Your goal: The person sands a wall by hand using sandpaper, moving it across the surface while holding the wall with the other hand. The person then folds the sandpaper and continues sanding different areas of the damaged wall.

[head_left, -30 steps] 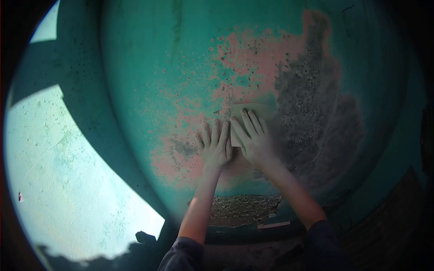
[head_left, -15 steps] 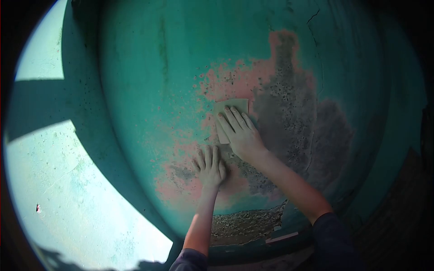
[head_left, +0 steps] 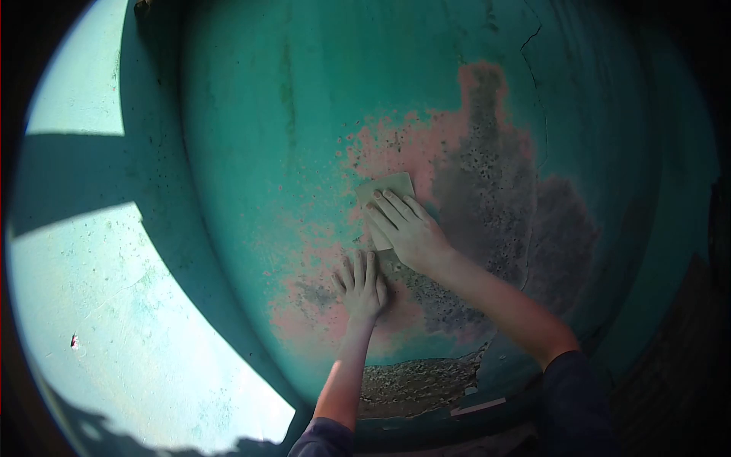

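A pale, thin rectangular sheet, which looks like sandpaper (head_left: 387, 183), lies flat against the green wall (head_left: 236, 137). My right hand (head_left: 411, 232) presses on it with the fingers laid over its face, so part of the sheet is hidden. Lower and to the left, my left hand (head_left: 363, 289) rests on the wall with fingers spread, holding nothing. Both hands look dusty. Around them the paint is worn through to a pink layer (head_left: 411, 145) and a dark grey, pitted patch (head_left: 487, 190).
Below the hands, a broken patch of rough material (head_left: 419, 385) shows at the wall's foot. A crack (head_left: 535, 84) runs down the upper right. Sunlight falls on the pale wall (head_left: 152, 327) at the left, set off by a curved edge.
My right hand and the sheet have slid slightly left across the wall, and the sheet has tilted. My left hand stays in place; the whole view has shifted a little.
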`<action>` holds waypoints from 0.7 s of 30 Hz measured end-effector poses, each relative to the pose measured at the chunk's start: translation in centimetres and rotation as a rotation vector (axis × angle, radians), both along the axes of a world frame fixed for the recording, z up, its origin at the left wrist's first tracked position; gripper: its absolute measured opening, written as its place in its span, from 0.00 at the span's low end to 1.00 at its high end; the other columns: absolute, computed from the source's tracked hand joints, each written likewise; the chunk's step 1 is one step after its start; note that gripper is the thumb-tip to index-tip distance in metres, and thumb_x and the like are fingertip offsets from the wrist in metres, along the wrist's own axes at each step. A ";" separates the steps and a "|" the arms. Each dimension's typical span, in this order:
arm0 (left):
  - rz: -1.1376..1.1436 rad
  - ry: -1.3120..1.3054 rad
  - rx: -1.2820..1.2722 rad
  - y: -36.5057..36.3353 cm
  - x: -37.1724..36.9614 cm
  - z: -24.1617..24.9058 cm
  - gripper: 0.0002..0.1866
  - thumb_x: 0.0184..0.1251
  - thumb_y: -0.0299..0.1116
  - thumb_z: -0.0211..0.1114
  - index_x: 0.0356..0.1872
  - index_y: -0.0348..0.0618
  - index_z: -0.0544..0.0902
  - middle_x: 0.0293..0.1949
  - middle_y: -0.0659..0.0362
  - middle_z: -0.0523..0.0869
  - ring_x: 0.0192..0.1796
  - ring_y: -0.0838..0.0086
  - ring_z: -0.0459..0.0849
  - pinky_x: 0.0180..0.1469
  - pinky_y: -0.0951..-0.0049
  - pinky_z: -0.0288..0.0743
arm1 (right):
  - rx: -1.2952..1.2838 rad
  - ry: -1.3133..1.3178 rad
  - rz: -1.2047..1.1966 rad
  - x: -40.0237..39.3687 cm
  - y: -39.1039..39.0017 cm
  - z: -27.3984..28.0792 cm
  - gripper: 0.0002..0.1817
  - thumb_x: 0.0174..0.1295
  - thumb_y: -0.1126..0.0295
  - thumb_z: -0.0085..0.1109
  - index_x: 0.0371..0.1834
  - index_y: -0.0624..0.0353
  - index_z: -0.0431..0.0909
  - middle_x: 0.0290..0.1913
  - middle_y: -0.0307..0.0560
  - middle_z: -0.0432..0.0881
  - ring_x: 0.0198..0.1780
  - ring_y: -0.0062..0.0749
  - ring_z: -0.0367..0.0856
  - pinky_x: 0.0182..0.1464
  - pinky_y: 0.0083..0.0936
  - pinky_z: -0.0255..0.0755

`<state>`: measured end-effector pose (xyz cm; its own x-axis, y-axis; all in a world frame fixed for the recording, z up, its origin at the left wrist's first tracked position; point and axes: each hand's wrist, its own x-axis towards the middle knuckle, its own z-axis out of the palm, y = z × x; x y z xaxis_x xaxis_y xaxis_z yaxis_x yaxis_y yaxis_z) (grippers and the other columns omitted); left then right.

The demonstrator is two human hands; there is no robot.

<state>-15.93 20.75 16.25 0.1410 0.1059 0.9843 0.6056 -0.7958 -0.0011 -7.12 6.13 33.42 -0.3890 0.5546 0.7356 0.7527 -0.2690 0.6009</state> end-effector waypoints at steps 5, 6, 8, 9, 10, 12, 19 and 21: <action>-0.001 -0.018 0.020 0.2 0.1 -0.1 0.31 0.77 0.45 0.51 0.80 0.57 0.69 0.82 0.56 0.64 0.85 0.52 0.52 0.82 0.38 0.29 | 0.167 0.281 -0.139 -0.2 -1.4 2.7 0.42 0.66 0.64 0.60 0.84 0.58 0.55 0.84 0.57 0.57 0.84 0.46 0.55 0.81 0.46 0.53; 0.005 -0.017 0.031 0.2 0.1 0.0 0.31 0.77 0.46 0.51 0.80 0.57 0.69 0.82 0.56 0.64 0.85 0.52 0.53 0.82 0.38 0.29 | 0.109 0.215 -0.095 -0.4 -1.0 1.7 0.42 0.67 0.64 0.58 0.84 0.58 0.55 0.84 0.57 0.56 0.84 0.47 0.55 0.82 0.47 0.53; -0.003 -0.010 0.004 0.1 0.2 -0.1 0.31 0.77 0.46 0.51 0.80 0.58 0.69 0.82 0.56 0.63 0.85 0.52 0.53 0.82 0.37 0.29 | 0.045 0.150 -0.052 0.5 -0.9 1.1 0.41 0.68 0.65 0.57 0.85 0.57 0.54 0.84 0.57 0.55 0.84 0.48 0.54 0.82 0.47 0.52; -0.010 0.001 -0.016 0.1 0.1 -0.2 0.31 0.78 0.47 0.51 0.80 0.59 0.68 0.82 0.56 0.63 0.85 0.52 0.53 0.82 0.36 0.29 | 0.021 0.154 -0.080 0.8 -2.0 2.0 0.41 0.68 0.65 0.56 0.85 0.57 0.54 0.84 0.58 0.55 0.84 0.48 0.54 0.82 0.47 0.52; -0.010 0.001 -0.019 0.2 0.1 -0.2 0.31 0.78 0.47 0.51 0.80 0.59 0.68 0.82 0.56 0.63 0.85 0.52 0.53 0.82 0.36 0.29 | -0.004 0.157 -0.108 1.2 -2.6 2.9 0.40 0.69 0.66 0.55 0.85 0.57 0.54 0.84 0.58 0.55 0.85 0.49 0.54 0.82 0.47 0.52; -0.031 0.002 -0.012 0.3 0.1 -0.3 0.31 0.78 0.48 0.51 0.80 0.60 0.68 0.82 0.56 0.63 0.85 0.52 0.54 0.81 0.35 0.29 | 0.081 0.213 -0.123 1.7 -2.7 3.9 0.40 0.69 0.66 0.55 0.85 0.57 0.54 0.84 0.58 0.55 0.85 0.49 0.54 0.82 0.47 0.52; -0.155 0.084 -0.137 -0.7 -0.9 0.7 0.33 0.80 0.48 0.49 0.84 0.59 0.60 0.85 0.54 0.56 0.86 0.48 0.47 0.80 0.31 0.27 | 0.053 0.179 -0.109 4.8 -6.6 5.5 0.36 0.70 0.68 0.52 0.83 0.57 0.59 0.83 0.59 0.57 0.84 0.52 0.56 0.81 0.48 0.53; -0.187 0.108 -0.185 -1.8 -1.5 1.2 0.35 0.80 0.49 0.48 0.85 0.55 0.56 0.86 0.54 0.52 0.86 0.46 0.44 0.80 0.30 0.25 | 0.125 0.266 -0.162 5.8 -8.0 5.9 0.36 0.70 0.69 0.51 0.83 0.56 0.59 0.83 0.59 0.57 0.83 0.52 0.56 0.81 0.48 0.54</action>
<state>-17.41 18.93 17.47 0.2777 0.2441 0.9291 0.4521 -0.8866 0.0978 -1.30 -1.87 39.27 -0.0882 0.4922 0.8660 0.8204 -0.4572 0.3434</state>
